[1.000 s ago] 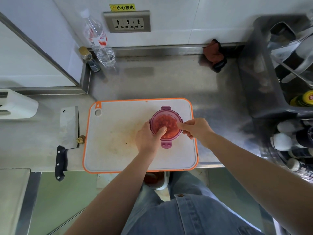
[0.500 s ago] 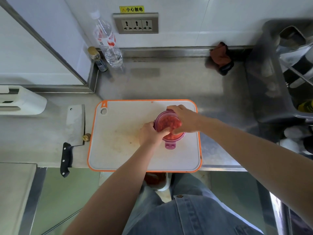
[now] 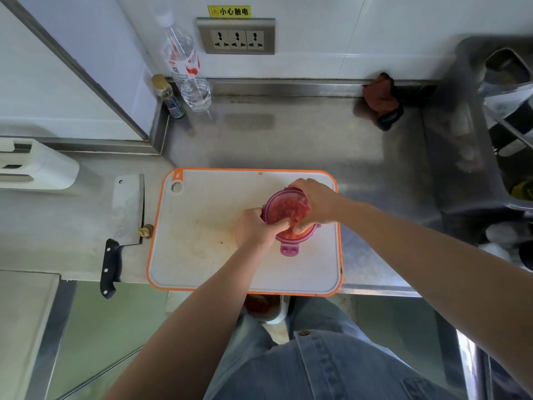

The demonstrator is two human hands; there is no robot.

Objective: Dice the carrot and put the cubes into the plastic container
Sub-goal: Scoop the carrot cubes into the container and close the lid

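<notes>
Item: plastic container point(image 3: 300, 240), purple, carrot cubes point(image 3: 288, 210) inside. It stands on the cutting board point(image 3: 202, 226) at the bench's point(image 3: 288, 140) front edge.
Left hand point(image 3: 253, 229): grip curled round the near-left wall.
Right hand point(image 3: 317, 200): grip curled over the far-right rim.
Cleaver point(image 3: 128, 209): idle, left of the board.
Handling note: likely lidding. Steady the base, seat the lid level and press evenly so no cubes spill.

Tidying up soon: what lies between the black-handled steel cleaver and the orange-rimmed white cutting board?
Head view: one small brass-coloured object sits on the steel counter between the black-handled steel cleaver and the orange-rimmed white cutting board, beside the blade's edge.
</notes>
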